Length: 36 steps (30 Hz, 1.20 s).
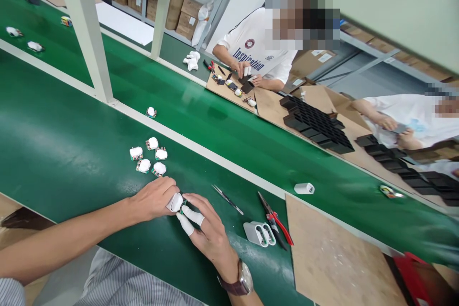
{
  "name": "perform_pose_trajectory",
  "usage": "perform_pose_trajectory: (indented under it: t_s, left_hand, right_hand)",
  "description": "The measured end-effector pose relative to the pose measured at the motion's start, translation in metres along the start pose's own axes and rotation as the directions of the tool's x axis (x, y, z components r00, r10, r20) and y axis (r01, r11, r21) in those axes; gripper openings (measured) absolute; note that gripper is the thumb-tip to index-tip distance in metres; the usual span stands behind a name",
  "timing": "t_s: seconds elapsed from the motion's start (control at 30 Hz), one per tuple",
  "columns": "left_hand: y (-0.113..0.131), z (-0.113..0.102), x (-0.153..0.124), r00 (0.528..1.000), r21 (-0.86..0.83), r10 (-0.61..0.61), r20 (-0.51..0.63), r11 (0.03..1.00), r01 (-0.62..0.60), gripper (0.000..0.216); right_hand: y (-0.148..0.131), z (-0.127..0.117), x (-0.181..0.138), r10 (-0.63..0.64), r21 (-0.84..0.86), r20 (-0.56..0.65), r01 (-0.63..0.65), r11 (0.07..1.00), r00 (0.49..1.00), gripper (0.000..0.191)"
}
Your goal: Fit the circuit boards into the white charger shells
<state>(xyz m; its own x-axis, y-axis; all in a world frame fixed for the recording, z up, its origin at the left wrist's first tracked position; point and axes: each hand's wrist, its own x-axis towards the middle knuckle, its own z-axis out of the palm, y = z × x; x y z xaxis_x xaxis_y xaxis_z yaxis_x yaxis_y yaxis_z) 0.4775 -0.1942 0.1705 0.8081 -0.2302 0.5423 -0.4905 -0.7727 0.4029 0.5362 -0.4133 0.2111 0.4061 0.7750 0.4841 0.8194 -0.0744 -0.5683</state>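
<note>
My left hand (pixel 152 197) and my right hand (pixel 208 229) meet over the green belt (pixel 64 153), both pinching one small white part with a green circuit board (pixel 177 202). My right fingertips wear white finger cots, and a watch sits on that wrist. Several similar white parts (pixel 148 155) lie in a cluster just beyond my left hand. To the right of my hands lie tweezers (pixel 227 199), red-handled cutters (pixel 275 220) and a white shell with two slots (pixel 259 233).
A white charger body (pixel 304 188) rests near a brown board (pixel 333 258). One white part (pixel 151 112) sits past the rail. Across the belt two people in white shirts work beside black trays (pixel 315 124). A pale frame post (pixel 86 33) rises at left.
</note>
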Motion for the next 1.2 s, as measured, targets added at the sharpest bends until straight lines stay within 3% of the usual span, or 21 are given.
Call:
perform_pose_trajectory:
  t_s: [0.3, 0.5, 0.6, 0.7, 0.8, 0.93, 1.0, 1.1, 1.2]
  left_hand:
    - [-0.005, 0.004, -0.003, 0.994, -0.110, -0.075, 0.085, 0.990, 0.084, 0.014]
    - [-0.004, -0.003, 0.000, 0.959, -0.270, -0.163, 0.230, 0.936, 0.224, 0.020]
    - [-0.001, -0.013, 0.003, 0.925, -0.301, -0.202, 0.320, 0.905, 0.302, 0.017]
    - [-0.004, -0.037, 0.011, 0.877, -0.291, -0.198, 0.438, 0.892, 0.347, 0.042]
    - [-0.024, -0.074, 0.033, 0.862, -0.276, -0.159, 0.482, 0.906, 0.321, 0.061]
    - [-0.080, -0.100, 0.080, 0.934, -0.045, -0.275, 0.227, 0.955, 0.293, 0.044]
    - [-0.113, -0.093, 0.106, 0.932, 0.092, -0.326, 0.160, 0.945, 0.315, 0.047]
    - [-0.151, -0.063, 0.141, 0.918, 0.163, -0.353, 0.179, 0.931, 0.326, 0.050]
    - [-0.160, -0.035, 0.164, 0.918, 0.160, -0.335, 0.214, 0.939, 0.305, 0.037]
  right_hand:
    - [-0.004, 0.006, 0.010, 0.059, -0.136, 0.056, -0.051, 0.989, 0.997, 0.038]
    - [0.000, 0.012, 0.010, 0.118, -0.071, 0.055, -0.114, 0.991, 0.991, 0.039]
    - [0.001, 0.016, 0.014, 0.112, -0.123, 0.051, -0.105, 0.987, 0.992, 0.044]
    - [0.003, 0.019, 0.018, 0.042, -0.172, 0.058, -0.031, 0.985, 0.997, 0.036]
    - [0.006, 0.021, 0.018, 0.015, -0.197, 0.066, -0.002, 0.980, 0.998, 0.030]
    - [0.007, 0.026, 0.014, 0.021, -0.183, 0.011, -0.019, 0.983, 1.000, 0.024]
    - [0.007, 0.028, 0.014, 0.027, -0.157, -0.012, -0.028, 0.987, 1.000, 0.021]
    - [0.006, 0.031, 0.014, 0.045, -0.128, -0.021, -0.047, 0.991, 0.999, 0.015]
    - [0.009, 0.033, 0.011, 0.071, -0.094, -0.038, -0.074, 0.993, 0.997, 0.017]
